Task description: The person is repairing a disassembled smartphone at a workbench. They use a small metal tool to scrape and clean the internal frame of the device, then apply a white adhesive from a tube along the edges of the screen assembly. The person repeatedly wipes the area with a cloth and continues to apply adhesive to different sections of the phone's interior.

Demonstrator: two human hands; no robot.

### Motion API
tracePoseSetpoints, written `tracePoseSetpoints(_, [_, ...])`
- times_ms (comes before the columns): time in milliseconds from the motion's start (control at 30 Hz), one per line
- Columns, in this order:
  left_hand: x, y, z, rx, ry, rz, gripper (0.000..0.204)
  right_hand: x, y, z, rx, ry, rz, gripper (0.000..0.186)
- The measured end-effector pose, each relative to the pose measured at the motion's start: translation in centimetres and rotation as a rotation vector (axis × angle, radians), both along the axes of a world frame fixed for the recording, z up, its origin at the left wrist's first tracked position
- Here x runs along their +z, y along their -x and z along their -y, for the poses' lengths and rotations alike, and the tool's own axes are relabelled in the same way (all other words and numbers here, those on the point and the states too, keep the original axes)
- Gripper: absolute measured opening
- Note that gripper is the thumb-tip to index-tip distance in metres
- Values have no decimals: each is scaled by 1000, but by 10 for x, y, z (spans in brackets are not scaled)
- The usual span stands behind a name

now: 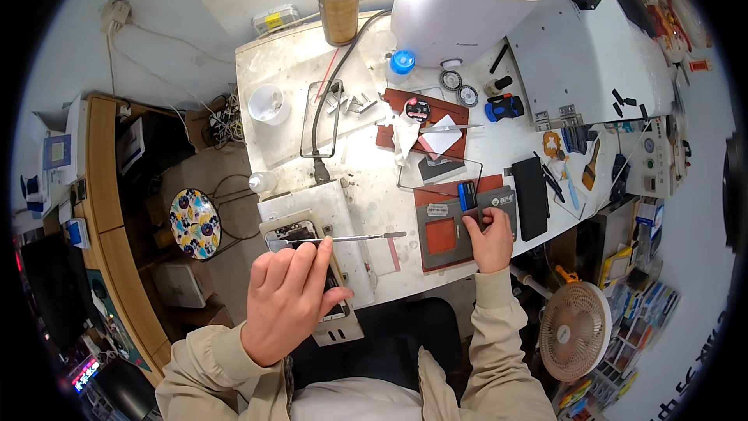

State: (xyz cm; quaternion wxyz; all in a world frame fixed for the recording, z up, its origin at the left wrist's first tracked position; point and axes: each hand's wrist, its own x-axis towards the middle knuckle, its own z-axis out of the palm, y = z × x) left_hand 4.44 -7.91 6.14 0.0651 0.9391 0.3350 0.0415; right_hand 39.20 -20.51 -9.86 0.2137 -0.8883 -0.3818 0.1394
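Note:
My left hand (284, 304) is closed round a thin metal pry tool (362, 237), whose flat ends stick out on both sides of the fingers. Beneath it an opened phone (294, 232) lies in a pale holder, partly covered by the hand. The holder rests against a white box-shaped device (343, 214). My right hand (489, 240) is at a grey tray with an orange square window (477, 254), thumb and fingers bent together. What they pinch, if anything, is hidden. A small blue and black object (467, 196) stands just beyond the thumb.
Around the table stand a spray can (337, 4), a white cup (268, 103), a blue-capped bottle (401, 64) and a large white appliance (460, 12). A black pouch (530, 199) and hand tools lie right. A fan (575, 330) stands below the right edge.

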Motion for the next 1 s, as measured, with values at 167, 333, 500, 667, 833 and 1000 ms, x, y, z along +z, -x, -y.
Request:
tracePoseSetpoints(167, [-2, 0, 6, 16, 1, 9, 67, -1, -4, -5, 53, 52, 42, 36])
tracePoseSetpoints(333, [-2, -3, 5, 23, -47, -7, 66, -1, -5, -3, 6, -20, -272, 28])
tracePoseSetpoints(500, [-4, -3, 12, 89, 28, 37, 72, 70, 26, -24, -160, -282, -875, 20])
tracePoseSetpoints(667, [-4, -9, 19, 173, 39, 59, 77, 137, 66, -55, -1, -523, -820, 27])
tracePoseSetpoints(833, [-6, -11, 25, 219, 66, 110, 78, 151, 87, -90, 375, -678, -894, 28])
tracePoseSetpoints(1000, [-9, -8, 26, 237, 78, 163, 79, 179, 103, -113, 397, -473, -897, 25])
